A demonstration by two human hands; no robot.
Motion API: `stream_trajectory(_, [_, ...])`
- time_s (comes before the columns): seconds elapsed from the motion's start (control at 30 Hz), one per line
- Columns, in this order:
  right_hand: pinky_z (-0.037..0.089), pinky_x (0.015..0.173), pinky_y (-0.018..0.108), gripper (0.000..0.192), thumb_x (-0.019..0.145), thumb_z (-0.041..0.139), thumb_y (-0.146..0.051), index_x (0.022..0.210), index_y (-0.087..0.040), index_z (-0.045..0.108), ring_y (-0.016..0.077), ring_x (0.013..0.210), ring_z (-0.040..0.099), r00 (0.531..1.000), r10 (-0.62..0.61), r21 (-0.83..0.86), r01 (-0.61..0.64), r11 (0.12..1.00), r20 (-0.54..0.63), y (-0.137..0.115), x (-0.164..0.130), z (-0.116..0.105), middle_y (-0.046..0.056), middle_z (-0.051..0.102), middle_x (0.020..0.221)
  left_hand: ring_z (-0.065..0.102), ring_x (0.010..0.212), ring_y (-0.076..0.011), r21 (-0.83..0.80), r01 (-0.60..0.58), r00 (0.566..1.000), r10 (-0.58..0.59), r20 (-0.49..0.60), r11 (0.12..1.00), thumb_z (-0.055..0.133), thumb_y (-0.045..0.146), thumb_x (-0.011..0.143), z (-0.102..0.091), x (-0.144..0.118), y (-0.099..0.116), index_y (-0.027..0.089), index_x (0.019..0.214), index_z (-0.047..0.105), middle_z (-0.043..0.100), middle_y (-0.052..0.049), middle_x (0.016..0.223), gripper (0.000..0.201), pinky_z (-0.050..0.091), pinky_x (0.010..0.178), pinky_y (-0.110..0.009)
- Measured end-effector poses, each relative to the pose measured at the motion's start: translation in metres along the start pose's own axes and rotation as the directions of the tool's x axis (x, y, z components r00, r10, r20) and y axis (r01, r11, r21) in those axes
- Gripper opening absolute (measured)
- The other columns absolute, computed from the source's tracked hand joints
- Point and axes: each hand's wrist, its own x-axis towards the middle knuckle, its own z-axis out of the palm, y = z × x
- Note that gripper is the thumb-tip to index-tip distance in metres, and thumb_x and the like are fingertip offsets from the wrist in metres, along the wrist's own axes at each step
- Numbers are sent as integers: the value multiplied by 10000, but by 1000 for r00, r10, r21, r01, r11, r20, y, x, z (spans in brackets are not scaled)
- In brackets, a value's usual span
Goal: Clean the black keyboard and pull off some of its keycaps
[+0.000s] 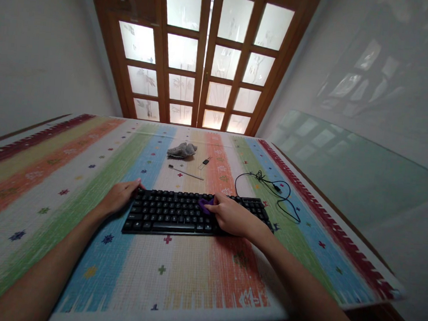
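A black keyboard (172, 214) lies across the middle of a table covered with a striped, many-coloured cloth (85, 179). My left hand (119, 197) rests on the keyboard's left end, fingers curled over its upper corner. My right hand (231, 216) lies on the keys right of centre and pinches a small purple lump (205, 204) pressed against the keys. The keyboard's black cable (271, 188) runs off its right end in loose loops.
Behind the keyboard lie a crumpled grey cloth (182, 150), a thin stick-like tool (186, 172) and a small black tool (205, 162). A wooden door with frosted panes (206, 55) stands beyond the table. The table's right edge (343, 222) is near a wall.
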Motion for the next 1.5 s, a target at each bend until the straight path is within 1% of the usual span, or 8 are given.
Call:
stream_trajectory(0.17, [438,862,340,404,913,442,-87,1247,-98,670,217,900,542,1000,-2,-33,2,999,-13,-1,-5,7,155,573,1018,642,716,-255,-22,-1,1000,1,-10,1000,320,660,860,1,0,0,217,759,727,711,-56,701,610,477,713,-345])
stream_trajectory(0.43, [431,864,338,350,900,455,-82,1112,-97,734,229,921,554,999,45,-89,-43,995,12,-1,-5,0,164,576,1014,646,707,-255,-21,-2,1000,2,-10,1000,322,666,856,1,1,-2,213,758,725,712,-57,700,614,480,716,-345])
stream_trajectory(0.6, [417,831,317,387,910,436,-68,1140,-137,739,206,875,537,998,54,-47,-54,997,8,5,-5,-4,138,556,989,657,730,-263,-21,-13,1000,13,-11,1000,318,649,866,1,1,-3,217,760,726,726,-62,724,603,482,739,-355])
stream_trajectory(0.9, [412,817,314,399,928,435,-82,1209,-141,712,200,868,521,999,29,-20,-29,999,-25,17,-16,6,119,538,970,655,737,-259,-31,-3,1000,3,-12,1000,324,653,861,2,1,-1,214,762,723,720,-57,729,601,486,746,-353])
stream_trajectory(1.03, [417,837,321,399,927,427,-84,1180,-145,729,204,885,538,998,62,-32,-62,998,-5,18,-18,2,127,541,996,646,717,-258,-28,-2,1000,2,-17,1000,328,658,849,2,1,-1,215,749,718,715,-58,716,598,483,735,-354])
stream_trajectory(1.23, [416,832,318,369,892,441,-60,1057,-135,762,213,884,552,993,118,-48,-117,992,28,21,-21,-10,127,549,970,641,714,-256,-24,13,1000,-13,-11,1000,324,650,840,1,0,1,211,754,716,710,-61,720,594,478,734,-353])
stream_trajectory(1.33, [413,816,320,395,928,417,-85,1119,-148,758,215,861,548,990,136,-43,-135,990,32,28,-27,-10,129,553,946,640,723,-261,-23,19,1000,-19,-11,1000,320,660,831,1,0,1,204,762,718,707,-64,718,610,474,738,-356])
stream_trajectory(1.5, [412,804,325,410,956,407,-117,1221,-141,719,222,870,535,993,113,-32,-112,993,24,37,-38,-2,148,565,981,648,750,-268,-31,26,1000,-26,4,999,319,673,831,2,1,0,203,777,723,724,-65,750,622,468,750,-355])
